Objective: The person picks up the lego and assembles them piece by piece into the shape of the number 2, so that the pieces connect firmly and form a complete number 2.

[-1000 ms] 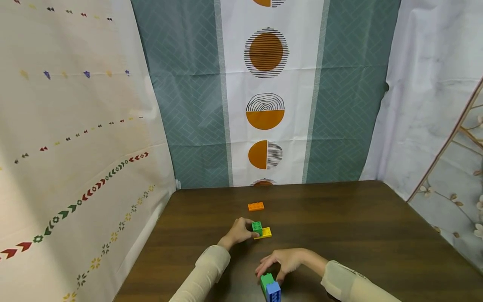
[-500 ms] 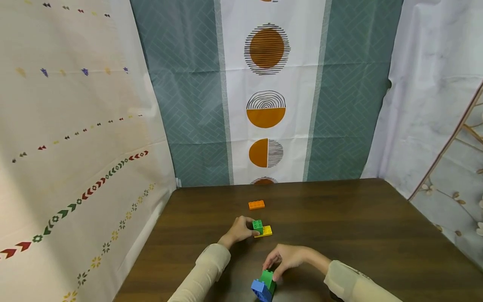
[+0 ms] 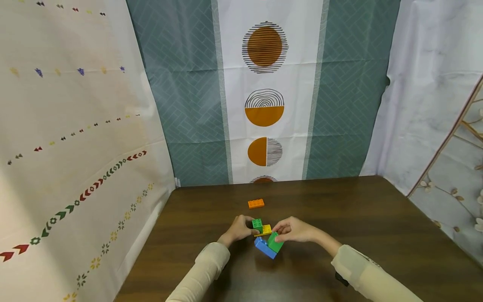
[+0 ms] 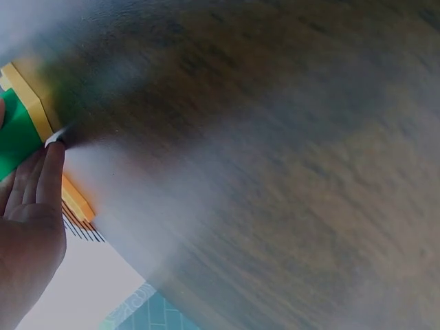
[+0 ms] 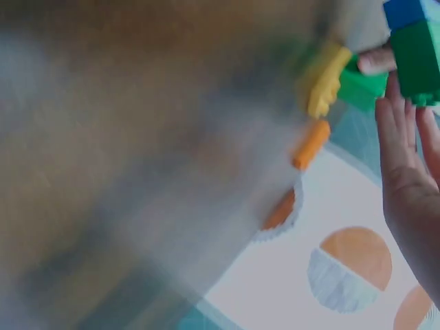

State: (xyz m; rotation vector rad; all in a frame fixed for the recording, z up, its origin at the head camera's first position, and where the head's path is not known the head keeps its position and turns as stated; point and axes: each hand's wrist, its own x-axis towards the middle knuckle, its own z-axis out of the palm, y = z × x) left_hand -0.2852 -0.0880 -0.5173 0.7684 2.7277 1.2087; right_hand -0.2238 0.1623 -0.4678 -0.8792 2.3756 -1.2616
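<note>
Blue block (image 3: 266,249) and larger green block (image 3: 276,242), joined, tilted, seemingly lifted off the table (image 3: 332,209), pinched in the right grip (image 3: 297,230); just beyond, yellow block (image 3: 267,229) topped by small green block (image 3: 257,225), the latter pinched in the left grip (image 3: 239,228); farther back, loose orange block (image 3: 256,204). Best handling, by judgement: keep the yellow block steady and flat, level the tilted pair and square its edges before any pressing. In right wrist view, knobs opposite the blue end, unclear from the head; in left wrist view, yellow edge beneath the small green block, no blue.
</note>
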